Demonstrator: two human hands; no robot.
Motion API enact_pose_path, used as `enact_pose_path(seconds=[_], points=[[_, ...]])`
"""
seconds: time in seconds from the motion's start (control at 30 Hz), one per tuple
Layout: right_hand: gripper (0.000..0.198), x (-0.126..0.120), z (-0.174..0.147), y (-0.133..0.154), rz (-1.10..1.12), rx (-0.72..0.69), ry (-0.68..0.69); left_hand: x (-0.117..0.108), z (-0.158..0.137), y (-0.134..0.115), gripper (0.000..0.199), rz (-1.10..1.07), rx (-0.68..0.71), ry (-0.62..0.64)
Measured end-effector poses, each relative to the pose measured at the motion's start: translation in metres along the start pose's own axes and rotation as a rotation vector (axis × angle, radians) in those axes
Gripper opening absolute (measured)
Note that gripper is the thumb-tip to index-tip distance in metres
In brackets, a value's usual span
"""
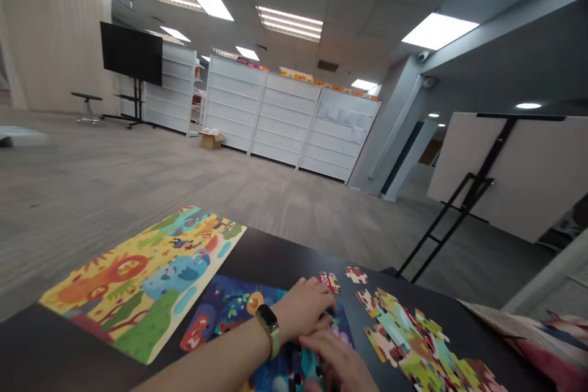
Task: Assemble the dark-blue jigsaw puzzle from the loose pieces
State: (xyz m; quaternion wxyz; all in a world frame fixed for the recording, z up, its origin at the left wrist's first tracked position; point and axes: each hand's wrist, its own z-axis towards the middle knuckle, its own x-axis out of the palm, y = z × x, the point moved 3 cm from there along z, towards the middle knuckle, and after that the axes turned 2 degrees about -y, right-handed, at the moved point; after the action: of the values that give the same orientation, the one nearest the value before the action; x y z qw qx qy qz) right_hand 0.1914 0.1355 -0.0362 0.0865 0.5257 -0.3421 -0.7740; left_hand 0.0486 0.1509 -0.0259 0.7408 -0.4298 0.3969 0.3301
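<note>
A dark blue jigsaw puzzle with bright cartoon figures lies on the black table under both my hands. My left hand, with a smartwatch on its wrist, rests on the puzzle's right part. Its fingers are curled down, and what they may hold is hidden. Beside it, my right hand touches the puzzle at the lower edge of view. Its index finger and thumb are apart, with teal puzzle pieces showing between them. A heap of loose jigsaw pieces lies to the right. One red piece sits just beyond my left hand.
A yellow picture board with cartoon animals lies on the table at left. Printed cloth or paper is at the right edge. Beyond stand a board on an easel, white shelves and a television.
</note>
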Motion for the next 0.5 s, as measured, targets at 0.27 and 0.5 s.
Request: enact_pose_path(seconds=[0.27,0.5], points=[[0.024,0.006,-0.003,0.016,-0.323,0.006,-0.011,-0.011,-0.005,-0.004,0.01,-0.068,-0.014,-0.034],[0.025,0.001,-0.002,0.025,-0.349,0.0,0.059,-0.011,-0.004,-0.005,0.012,-0.102,-0.036,-0.028]])
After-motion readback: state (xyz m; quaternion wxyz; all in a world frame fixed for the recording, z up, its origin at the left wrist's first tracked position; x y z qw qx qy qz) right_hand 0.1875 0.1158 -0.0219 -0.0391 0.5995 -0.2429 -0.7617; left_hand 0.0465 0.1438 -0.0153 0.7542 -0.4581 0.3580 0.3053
